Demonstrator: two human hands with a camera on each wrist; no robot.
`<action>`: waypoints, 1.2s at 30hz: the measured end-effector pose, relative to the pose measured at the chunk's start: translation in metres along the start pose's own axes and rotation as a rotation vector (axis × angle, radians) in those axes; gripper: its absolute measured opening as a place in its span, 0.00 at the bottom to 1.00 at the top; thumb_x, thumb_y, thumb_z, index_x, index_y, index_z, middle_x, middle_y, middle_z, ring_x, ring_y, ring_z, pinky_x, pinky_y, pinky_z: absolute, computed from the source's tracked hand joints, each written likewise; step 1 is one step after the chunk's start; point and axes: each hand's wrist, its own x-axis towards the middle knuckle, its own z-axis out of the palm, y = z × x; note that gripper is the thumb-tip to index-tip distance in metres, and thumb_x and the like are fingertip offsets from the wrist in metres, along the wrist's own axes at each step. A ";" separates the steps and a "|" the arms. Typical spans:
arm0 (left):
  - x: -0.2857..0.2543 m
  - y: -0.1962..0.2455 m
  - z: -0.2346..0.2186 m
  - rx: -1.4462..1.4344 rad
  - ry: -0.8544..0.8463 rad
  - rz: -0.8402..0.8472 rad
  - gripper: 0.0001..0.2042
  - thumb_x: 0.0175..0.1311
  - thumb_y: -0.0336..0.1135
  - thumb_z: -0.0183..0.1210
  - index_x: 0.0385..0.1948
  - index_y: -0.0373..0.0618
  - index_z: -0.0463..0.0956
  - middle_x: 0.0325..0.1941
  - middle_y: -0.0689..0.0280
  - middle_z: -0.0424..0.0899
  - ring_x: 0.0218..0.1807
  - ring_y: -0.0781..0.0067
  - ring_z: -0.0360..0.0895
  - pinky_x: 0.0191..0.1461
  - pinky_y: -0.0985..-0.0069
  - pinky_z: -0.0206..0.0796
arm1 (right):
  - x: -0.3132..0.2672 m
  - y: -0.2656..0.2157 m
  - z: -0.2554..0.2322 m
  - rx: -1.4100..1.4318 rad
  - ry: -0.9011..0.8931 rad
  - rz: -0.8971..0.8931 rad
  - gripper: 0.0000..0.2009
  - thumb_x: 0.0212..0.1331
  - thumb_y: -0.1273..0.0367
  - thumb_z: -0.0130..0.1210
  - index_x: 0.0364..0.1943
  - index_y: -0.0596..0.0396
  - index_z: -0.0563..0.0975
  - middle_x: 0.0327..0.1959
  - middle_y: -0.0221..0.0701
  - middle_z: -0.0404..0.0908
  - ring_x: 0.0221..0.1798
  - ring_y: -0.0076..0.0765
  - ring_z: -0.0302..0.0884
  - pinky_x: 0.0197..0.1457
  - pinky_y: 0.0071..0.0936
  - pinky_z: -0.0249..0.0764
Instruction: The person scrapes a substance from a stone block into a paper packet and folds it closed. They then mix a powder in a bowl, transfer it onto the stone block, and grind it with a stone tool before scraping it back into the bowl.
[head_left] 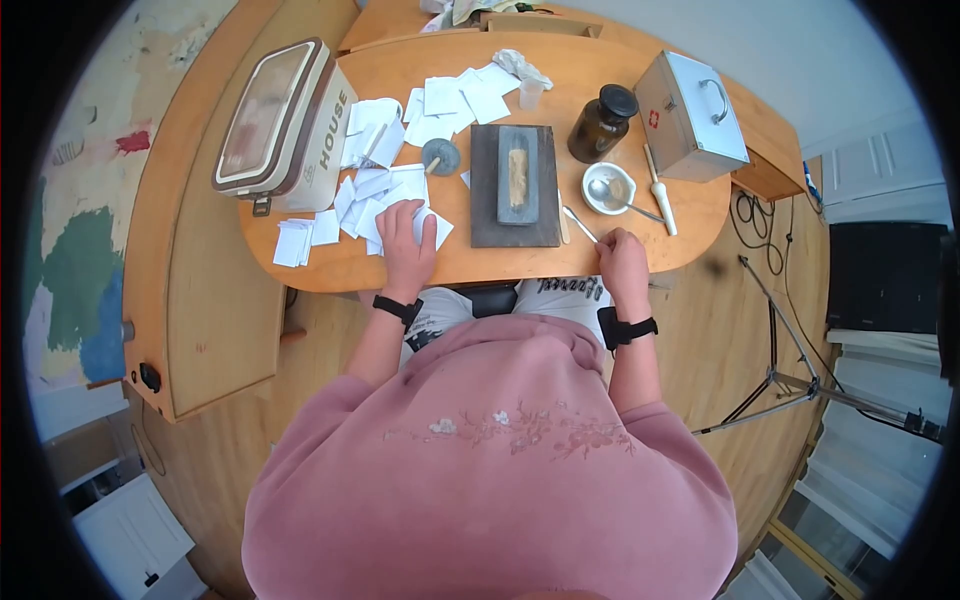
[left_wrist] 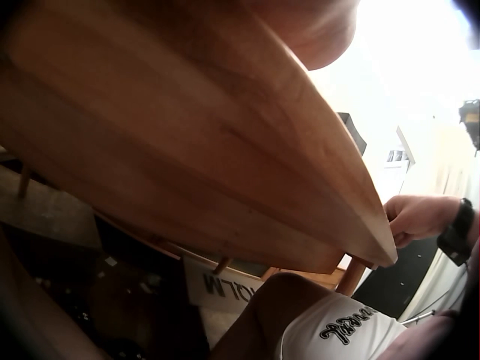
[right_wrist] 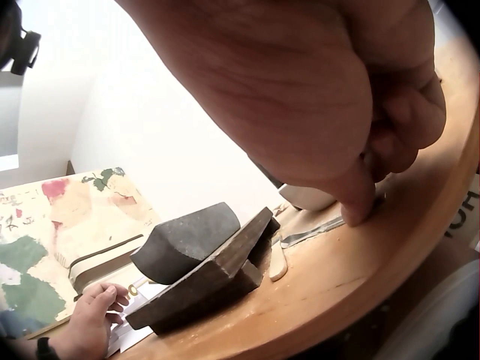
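Observation:
At the table's front edge, the right hand [head_left: 624, 265] pinches the near end of a thin metal spatula [head_left: 580, 224]. Its fingers look curled over that end in the right wrist view, where the blade of the spatula [right_wrist: 319, 229] lies low over the wood. The left hand [head_left: 404, 250] rests with relaxed, spread fingers on scattered white papers [head_left: 372, 183]. Between the hands, a dark board [head_left: 485, 225] carries a grey stone trough [head_left: 517, 215] with a tan powdery strip [head_left: 518, 180] inside. A flat wooden stick [head_left: 564, 225] lies beside the board.
A white bowl [head_left: 597, 203] holds a spoon; a white-handled tool [head_left: 660, 200] lies to its right. Behind stand a brown jar [head_left: 597, 130] and a metal case [head_left: 690, 120]. A grey disc with a stick [head_left: 440, 155] and a large lidded box [head_left: 325, 150] are at left.

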 end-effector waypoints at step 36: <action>0.001 0.004 -0.002 -0.020 0.022 -0.004 0.15 0.78 0.34 0.65 0.60 0.39 0.81 0.59 0.51 0.83 0.63 0.44 0.74 0.71 0.52 0.65 | -0.008 -0.052 -0.042 0.329 0.092 -0.373 0.05 0.72 0.74 0.68 0.45 0.63 0.88 0.37 0.43 0.89 0.34 0.47 0.86 0.41 0.38 0.81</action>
